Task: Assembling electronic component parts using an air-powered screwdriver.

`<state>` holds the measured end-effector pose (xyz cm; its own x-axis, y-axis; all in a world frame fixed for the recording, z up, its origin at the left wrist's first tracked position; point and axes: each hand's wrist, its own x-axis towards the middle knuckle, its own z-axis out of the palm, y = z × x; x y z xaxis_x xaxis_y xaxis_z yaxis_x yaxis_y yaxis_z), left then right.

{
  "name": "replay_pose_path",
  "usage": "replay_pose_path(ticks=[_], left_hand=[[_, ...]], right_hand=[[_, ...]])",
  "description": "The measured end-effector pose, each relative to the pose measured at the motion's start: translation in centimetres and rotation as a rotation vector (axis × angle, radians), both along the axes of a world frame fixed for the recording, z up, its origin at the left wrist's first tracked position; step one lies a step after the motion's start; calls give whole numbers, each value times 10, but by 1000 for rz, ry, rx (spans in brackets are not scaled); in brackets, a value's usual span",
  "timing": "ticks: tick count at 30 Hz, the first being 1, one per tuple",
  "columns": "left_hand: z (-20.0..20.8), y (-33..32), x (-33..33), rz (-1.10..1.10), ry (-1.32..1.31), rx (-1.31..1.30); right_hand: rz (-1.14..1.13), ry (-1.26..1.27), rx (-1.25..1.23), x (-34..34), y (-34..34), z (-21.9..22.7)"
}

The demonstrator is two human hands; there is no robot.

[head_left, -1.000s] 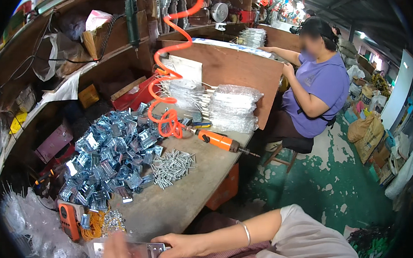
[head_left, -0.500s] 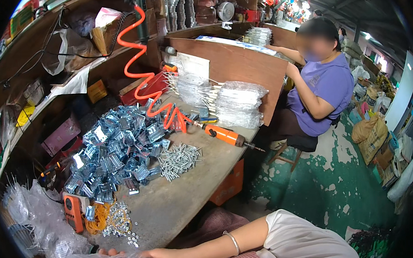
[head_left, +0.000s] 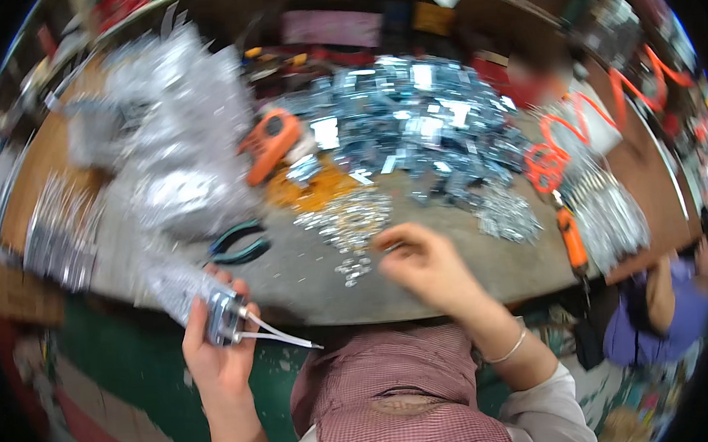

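My left hand (head_left: pixel 222 342) is closed around a small metal-cased part (head_left: pixel 223 314) partly covered by clear plastic wrap, at the table's near edge. Two white wires (head_left: pixel 276 333) stick out of it to the right. My right hand (head_left: pixel 422 267), smeared by motion, is over the table just right of the small silver nuts (head_left: pixel 349 221). Its fingers are half curled, with a gap between thumb and forefinger, and I see nothing in them. Green-handled pliers (head_left: pixel 240 242) lie beyond my left hand.
A heap of shiny metal brackets (head_left: pixel 413 128) fills the table's far middle, with screws (head_left: pixel 506 214) beside it. Orange rubber bands (head_left: pixel 312 193), an orange device (head_left: pixel 272 145) and plastic-wrapped parts (head_left: pixel 191 142) are left. An orange screwdriver (head_left: pixel 571 238) on a coiled hose and a person (head_left: pixel 659 312) are right.
The view has swung left and down onto the table. My hands, close together at the plastic before, are now apart, the right one near the nuts. The wired part now shows in my left hand.
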<state>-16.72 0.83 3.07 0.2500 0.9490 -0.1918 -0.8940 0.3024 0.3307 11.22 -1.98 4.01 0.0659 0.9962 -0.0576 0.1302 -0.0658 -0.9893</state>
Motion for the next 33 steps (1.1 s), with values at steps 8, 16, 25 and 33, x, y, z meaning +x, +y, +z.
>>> replay_pose_path(ticks=[8, 16, 25, 33], left_hand=[[-26, -22, -15, 56, -4, -292], [-40, -38, -20, 59, -22, -342], [-5, -37, 10, -73, 969, 150], [-7, -13, 41, -218, 812, 194]], right_hand=[[75, -742, 282, -13, 90, 0], [110, -915, -6, -8, 93, 2], [78, -893, 135, -12, 67, -31], [-25, -917, 169, -7, 76, -39]])
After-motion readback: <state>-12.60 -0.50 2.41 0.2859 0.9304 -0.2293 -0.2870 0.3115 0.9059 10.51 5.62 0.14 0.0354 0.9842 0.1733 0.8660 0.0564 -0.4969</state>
